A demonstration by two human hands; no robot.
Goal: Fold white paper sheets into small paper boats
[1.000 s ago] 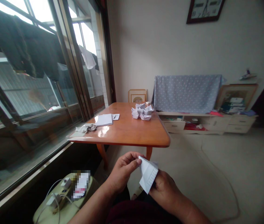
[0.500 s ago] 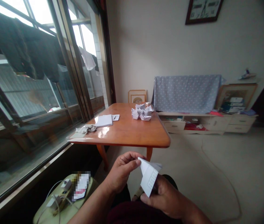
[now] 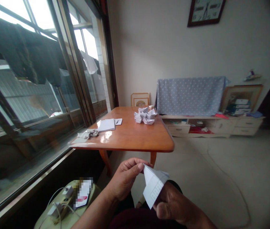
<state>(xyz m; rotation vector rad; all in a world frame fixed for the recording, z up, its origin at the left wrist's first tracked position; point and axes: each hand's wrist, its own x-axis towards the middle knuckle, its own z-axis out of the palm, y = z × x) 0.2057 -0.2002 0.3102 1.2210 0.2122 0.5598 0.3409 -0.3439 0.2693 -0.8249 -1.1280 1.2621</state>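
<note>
Low in the head view I hold a folded white paper piece (image 3: 153,187) between both hands, above my lap. My left hand (image 3: 125,178) pinches its upper left corner with thumb and forefinger. My right hand (image 3: 173,205) is closed around the paper's lower right side, thumb in front. The paper is creased into a pointed, partly folded shape with a printed grid on one face.
A low wooden table (image 3: 130,135) stands ahead with a heap of folded paper pieces (image 3: 145,115), a white paper stack (image 3: 106,124) and a crumpled cloth (image 3: 88,133). Glass sliding doors (image 3: 42,95) run along the left. A stool with chargers (image 3: 63,203) is at lower left. A cabinet (image 3: 211,125) lines the far wall.
My right hand has shifted lower along the paper and turned it slightly. The left hand keeps its pinch on the top corner. The view has tipped down a little.
</note>
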